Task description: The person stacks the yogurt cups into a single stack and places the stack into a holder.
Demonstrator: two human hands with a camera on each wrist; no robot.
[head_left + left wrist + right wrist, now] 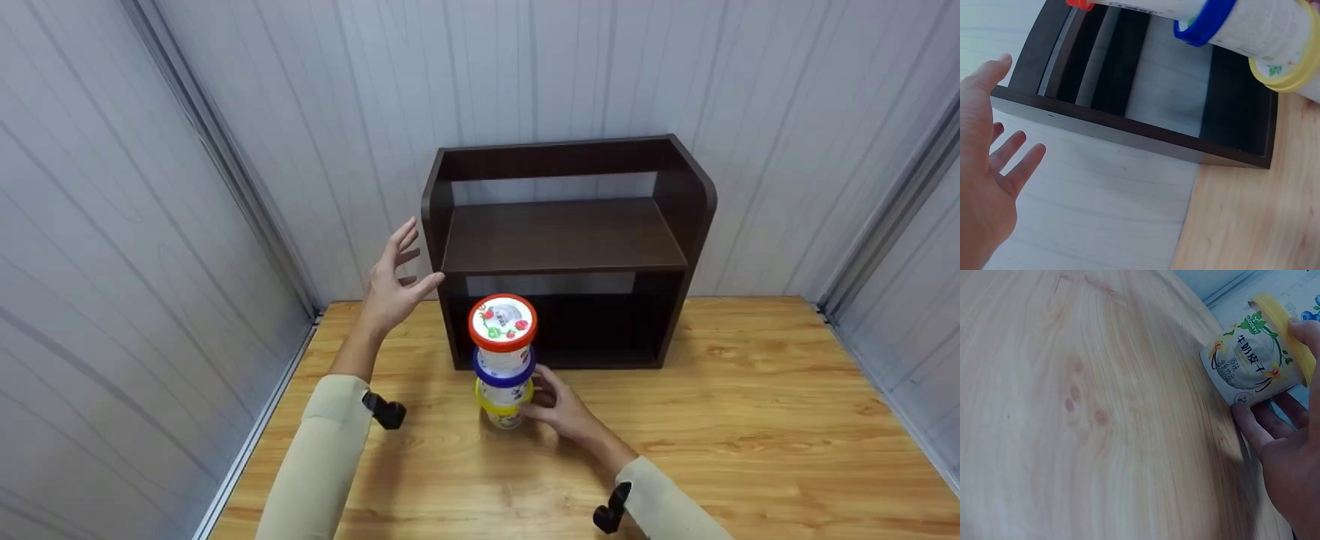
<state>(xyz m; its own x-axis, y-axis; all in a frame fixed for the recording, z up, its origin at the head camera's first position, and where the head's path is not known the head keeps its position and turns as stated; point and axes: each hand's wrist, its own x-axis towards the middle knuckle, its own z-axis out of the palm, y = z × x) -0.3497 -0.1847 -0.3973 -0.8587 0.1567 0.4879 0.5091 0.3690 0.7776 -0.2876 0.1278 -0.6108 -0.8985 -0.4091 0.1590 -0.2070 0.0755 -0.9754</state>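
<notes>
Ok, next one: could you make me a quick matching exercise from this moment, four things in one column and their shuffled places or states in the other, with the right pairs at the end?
Things
1. Red-lidded tub
2. Left hand
3. Yellow-lidded tub
4. Blue-lidded tub

Places and states
A. Sandwiched between two other tubs
B. Lowest of the three tubs, touched by the right hand
C. Topmost of the three tubs
D. Raised, holding nothing

Right pairs: 1-C, 2-D, 3-B, 4-A
</notes>
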